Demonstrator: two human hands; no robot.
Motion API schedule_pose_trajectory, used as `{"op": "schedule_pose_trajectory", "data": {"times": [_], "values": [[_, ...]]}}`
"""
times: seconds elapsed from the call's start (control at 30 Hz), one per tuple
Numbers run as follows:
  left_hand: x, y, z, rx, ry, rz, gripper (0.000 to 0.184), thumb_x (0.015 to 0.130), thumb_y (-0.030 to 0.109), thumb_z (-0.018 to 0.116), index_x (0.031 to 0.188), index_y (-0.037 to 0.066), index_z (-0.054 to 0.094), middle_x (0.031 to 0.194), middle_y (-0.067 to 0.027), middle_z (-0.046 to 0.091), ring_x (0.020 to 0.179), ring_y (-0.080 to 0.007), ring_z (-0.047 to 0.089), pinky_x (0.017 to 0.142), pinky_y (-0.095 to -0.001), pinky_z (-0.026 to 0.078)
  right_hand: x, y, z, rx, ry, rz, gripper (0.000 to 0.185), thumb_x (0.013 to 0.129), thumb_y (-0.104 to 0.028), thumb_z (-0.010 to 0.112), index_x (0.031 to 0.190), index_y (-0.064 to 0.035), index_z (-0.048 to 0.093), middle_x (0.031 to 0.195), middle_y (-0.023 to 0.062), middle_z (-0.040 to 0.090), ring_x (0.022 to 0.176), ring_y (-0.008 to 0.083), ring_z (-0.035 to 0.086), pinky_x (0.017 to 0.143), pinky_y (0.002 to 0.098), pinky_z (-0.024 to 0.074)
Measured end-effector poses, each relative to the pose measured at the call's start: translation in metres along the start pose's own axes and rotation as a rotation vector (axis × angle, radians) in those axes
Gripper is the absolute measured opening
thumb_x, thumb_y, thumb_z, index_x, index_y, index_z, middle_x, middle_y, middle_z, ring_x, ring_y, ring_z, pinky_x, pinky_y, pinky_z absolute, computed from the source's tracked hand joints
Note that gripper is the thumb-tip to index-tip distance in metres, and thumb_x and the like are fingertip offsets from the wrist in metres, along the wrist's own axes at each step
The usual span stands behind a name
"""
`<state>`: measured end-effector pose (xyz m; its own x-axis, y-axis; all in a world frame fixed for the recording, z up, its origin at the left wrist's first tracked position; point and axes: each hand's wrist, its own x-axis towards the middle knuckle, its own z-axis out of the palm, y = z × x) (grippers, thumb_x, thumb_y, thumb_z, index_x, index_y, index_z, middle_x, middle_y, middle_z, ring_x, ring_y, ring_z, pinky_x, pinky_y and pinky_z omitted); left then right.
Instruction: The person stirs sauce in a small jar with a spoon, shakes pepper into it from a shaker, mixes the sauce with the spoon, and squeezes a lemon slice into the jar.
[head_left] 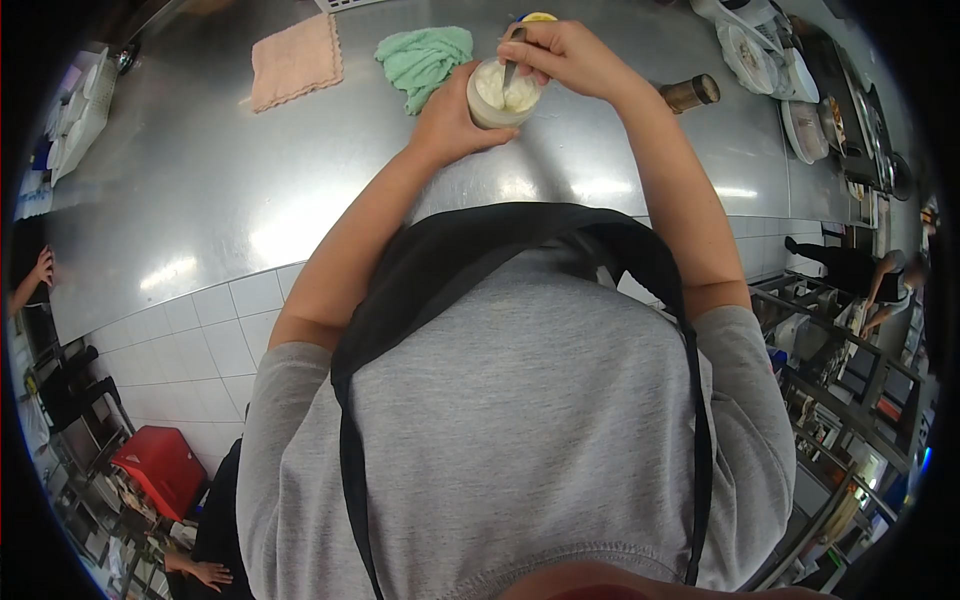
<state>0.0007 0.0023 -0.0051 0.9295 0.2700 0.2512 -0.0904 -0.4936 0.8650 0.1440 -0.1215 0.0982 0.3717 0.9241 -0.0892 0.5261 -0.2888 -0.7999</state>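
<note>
My left hand (455,122) is wrapped round the side of a clear tub (488,118) on the steel counter. A pale, creamy white substance (520,95) fills much of the tub. Pinched in the fingers of my right hand (568,58) is the handle of a metal spoon (511,75), its lower end sunk in the cream. Just behind my right hand, a round yellow and blue object (538,17) is partly hidden. A crumpled green cloth (425,60) lies just left of the tub.
On the steel counter (200,190) a peach cloth (297,62) lies flat at left. A dark-capped jar (690,93) rests on its side near my right forearm. White containers (748,60) stand far right, a white basket (88,115) far left. Other people (885,285) are at the edges.
</note>
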Motion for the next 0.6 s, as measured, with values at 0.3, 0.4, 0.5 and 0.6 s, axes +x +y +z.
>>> {"op": "schedule_pose_trajectory", "data": {"times": [0.3, 0.4, 0.5, 0.6], "values": [[-0.001, 0.001, -0.002, 0.014, -0.053, -0.032, 0.091, 0.056, 0.033, 0.084, 0.128, 0.002, 0.037, 0.117, -0.0166, 0.055, 0.11, -0.0284, 0.055, 0.092, -0.037, 0.043, -0.008, -0.046, -0.029, 0.072, 0.14, -0.051, 0.027, 0.093, -0.027, 0.055, 0.084, -0.0019, 0.061, 0.065, -0.0002, 0.057, 0.057, 0.006, 0.052, 0.051, 0.0216, 0.0438], [0.001, -0.011, 0.003, 0.005, -0.011, -0.001, 0.097, 0.051, 0.038, 0.085, 0.127, -0.002, 0.04, 0.117, -0.0215, 0.055, 0.109, -0.0346, 0.055, 0.092, -0.0392, 0.044, -0.008, -0.033, -0.023, 0.062, 0.097, -0.042, 0.026, 0.092, -0.028, 0.057, 0.089, -0.0034, 0.063, 0.067, -0.0008, 0.057, 0.059, 0.0056, 0.051, 0.052, 0.0222, 0.0427], [0.003, -0.019, 0.009, -0.077, -0.022, 0.012, 0.097, 0.05, 0.036, 0.086, 0.128, 0.002, 0.041, 0.114, -0.0189, 0.057, 0.108, -0.0342, 0.055, 0.092, -0.0395, 0.044, -0.005, -0.023, -0.01, -0.175, 0.121, -0.11, 0.026, 0.091, -0.03, 0.058, 0.085, -0.0053, 0.064, 0.064, 0.0002, 0.056, 0.057, 0.0059, 0.05, 0.05, 0.025, 0.0411], [0.005, -0.004, 0.001, -0.041, -0.005, 0.042, 0.092, 0.052, 0.035, 0.086, 0.126, 0.003, 0.041, 0.112, -0.0188, 0.057, 0.107, -0.0344, 0.056, 0.09, -0.0399, 0.044, -0.01, -0.015, 0.002, -0.148, 0.109, -0.03, 0.029, 0.09, -0.032, 0.055, 0.084, -0.0039, 0.058, 0.072, 0.0144, 0.059, 0.068, 0.0279, 0.058, 0.062, 0.0362, 0.0442]]}}
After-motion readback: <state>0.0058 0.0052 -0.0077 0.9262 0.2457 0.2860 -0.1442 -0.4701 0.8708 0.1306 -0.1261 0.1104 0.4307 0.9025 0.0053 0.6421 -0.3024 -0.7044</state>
